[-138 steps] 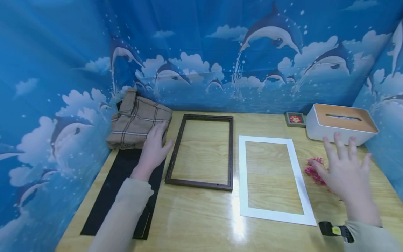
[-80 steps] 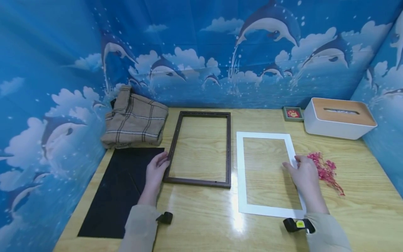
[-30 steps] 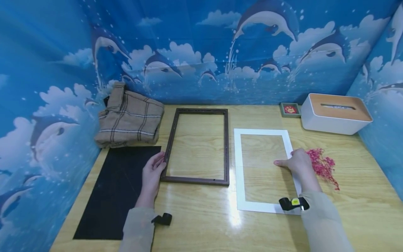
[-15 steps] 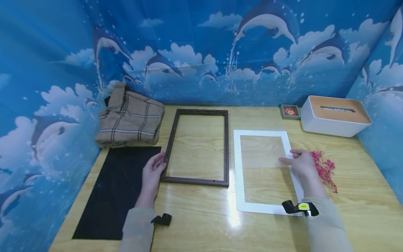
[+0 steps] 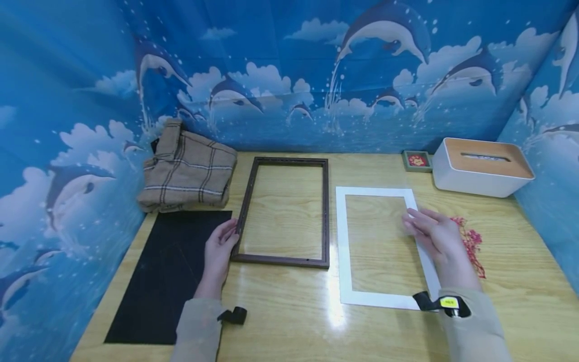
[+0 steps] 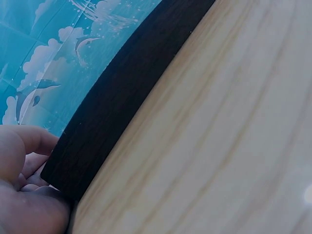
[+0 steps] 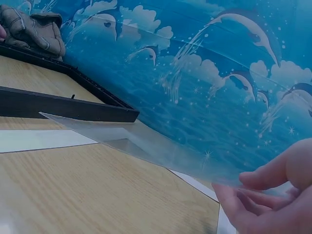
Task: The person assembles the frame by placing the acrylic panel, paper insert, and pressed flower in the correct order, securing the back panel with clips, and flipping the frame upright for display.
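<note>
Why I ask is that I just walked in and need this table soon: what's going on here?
A person is handling frame parts. Their right hand pinches a clear sheet over the white frame, though whether its far end touches anything is hard to tell. The left hand touches the left side of the dark frame, which lies flat with nothing visible inside. A black sheet and pink flowers lie at either side.
</note>
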Tool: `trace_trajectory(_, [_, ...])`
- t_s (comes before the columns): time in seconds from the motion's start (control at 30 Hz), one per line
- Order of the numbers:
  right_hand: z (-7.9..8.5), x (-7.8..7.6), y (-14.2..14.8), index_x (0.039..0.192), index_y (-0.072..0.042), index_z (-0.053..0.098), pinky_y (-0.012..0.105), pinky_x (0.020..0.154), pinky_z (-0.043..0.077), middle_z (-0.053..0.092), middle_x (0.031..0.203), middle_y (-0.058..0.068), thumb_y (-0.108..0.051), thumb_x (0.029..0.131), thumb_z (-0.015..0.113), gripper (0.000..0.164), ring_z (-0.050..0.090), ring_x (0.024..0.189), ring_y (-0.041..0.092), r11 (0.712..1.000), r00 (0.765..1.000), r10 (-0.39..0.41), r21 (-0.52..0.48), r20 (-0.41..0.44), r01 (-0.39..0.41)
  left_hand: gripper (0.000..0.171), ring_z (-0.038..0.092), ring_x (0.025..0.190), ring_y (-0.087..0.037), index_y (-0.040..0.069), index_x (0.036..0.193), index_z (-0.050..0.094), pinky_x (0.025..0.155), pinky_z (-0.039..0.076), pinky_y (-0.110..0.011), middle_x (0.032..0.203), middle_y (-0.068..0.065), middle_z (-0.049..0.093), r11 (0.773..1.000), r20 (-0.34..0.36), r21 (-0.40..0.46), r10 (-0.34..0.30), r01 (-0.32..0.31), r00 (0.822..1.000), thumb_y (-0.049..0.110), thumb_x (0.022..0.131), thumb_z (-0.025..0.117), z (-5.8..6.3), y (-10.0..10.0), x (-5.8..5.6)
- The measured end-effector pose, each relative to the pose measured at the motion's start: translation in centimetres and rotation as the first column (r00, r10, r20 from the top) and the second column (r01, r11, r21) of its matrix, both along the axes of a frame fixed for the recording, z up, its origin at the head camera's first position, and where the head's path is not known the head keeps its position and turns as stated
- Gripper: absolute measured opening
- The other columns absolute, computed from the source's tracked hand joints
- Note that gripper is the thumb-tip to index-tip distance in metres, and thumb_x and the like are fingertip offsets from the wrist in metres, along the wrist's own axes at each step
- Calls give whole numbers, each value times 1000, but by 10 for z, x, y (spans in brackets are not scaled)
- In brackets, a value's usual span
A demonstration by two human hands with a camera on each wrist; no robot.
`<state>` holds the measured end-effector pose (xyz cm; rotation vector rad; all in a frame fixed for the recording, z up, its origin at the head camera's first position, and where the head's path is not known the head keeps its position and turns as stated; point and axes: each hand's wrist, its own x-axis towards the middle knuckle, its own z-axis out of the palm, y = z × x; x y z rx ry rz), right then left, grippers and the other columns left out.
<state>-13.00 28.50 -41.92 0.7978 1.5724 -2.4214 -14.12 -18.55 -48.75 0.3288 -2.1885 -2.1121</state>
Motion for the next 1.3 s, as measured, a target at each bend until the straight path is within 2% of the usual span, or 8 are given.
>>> trace_trajectory(0.17, [1, 3, 1, 152, -12, 20, 30, 96, 45, 38, 145, 10, -19, 97, 56, 67, 51, 123, 18, 1000, 999, -12, -18, -34, 12, 40, 46, 124, -20, 1, 133, 50, 102, 40, -29, 134, -12, 51, 1000, 2, 2, -2, 2, 1000, -6, 93, 51, 1, 0, 0])
trace_trajectory(0.33, [1, 6, 2, 147, -12, 32, 35, 95, 46, 49, 135, 9, -23, 99, 52, 53, 59, 113, 21, 998, 996, -59, -37, -71, 57, 40, 46, 124, -20, 2, 133, 50, 102, 41, -28, 134, -11, 50, 1000, 4, 1, -8, 8, 1000, -5, 94, 51, 1, -1, 1])
trace_trajectory(0.53, [5, 10, 3, 125, -15, 54, 32, 87, 52, 67, 109, -2, -22, 90, 67, 39, 66, 99, 17, 998, 994, -52, -25, -92, 50, 40, 46, 125, -21, 2, 133, 50, 102, 40, -29, 134, -12, 50, 1000, 6, -3, -9, 9, 1000, -5, 94, 52, 1, -1, 1])
trace_trajectory(0.8, [12, 18, 2, 122, -16, 58, 32, 83, 53, 68, 110, -1, -17, 86, 72, 39, 67, 99, 21, 995, 988, -65, -88, -142, 53, 40, 46, 125, -21, 2, 133, 50, 102, 40, -30, 134, -12, 50, 1000, 14, -6, -8, 9, 1000, -5, 94, 52, 2, -1, 1])
trace_trajectory(0.9, [16, 23, 0, 117, -14, 62, 31, 79, 55, 70, 105, -1, -13, 87, 70, 31, 68, 93, 19, 996, 975, -61, -80, -214, 45, 40, 46, 125, -21, 2, 133, 50, 102, 40, -30, 134, -12, 51, 1000, 16, -7, -7, 7, 1000, -5, 94, 52, 2, -1, 1])
trace_trajectory(1.03, [20, 29, -3, 108, -9, 66, 31, 75, 56, 69, 106, -1, -3, 89, 65, 20, 69, 89, 19, 995, 940, -72, -83, -335, 47, 40, 46, 124, -20, 2, 133, 51, 102, 40, -30, 134, -11, 51, 1000, 20, -12, -1, 2, 1000, -5, 94, 52, 2, -1, 0])
trace_trajectory(1.1, [24, 32, -6, 111, -7, 65, 32, 75, 56, 66, 111, -1, -3, 89, 65, 22, 69, 90, 21, 996, 929, -77, -74, -362, 54, 40, 46, 124, -20, 2, 132, 51, 102, 41, -30, 134, -11, 51, 1000, 22, -11, 1, -1, 1000, -5, 93, 52, 2, -1, 0])
trace_trajectory(1.3, [39, 41, -13, 130, -9, 57, 30, 78, 55, 63, 118, 3, -17, 86, 71, 46, 68, 93, 21, 994, 940, -83, 46, -331, 104, 40, 46, 124, -20, 2, 132, 51, 102, 41, -29, 134, -11, 51, 1000, 24, -6, 2, -2, 1000, -5, 94, 52, 1, -1, 0])
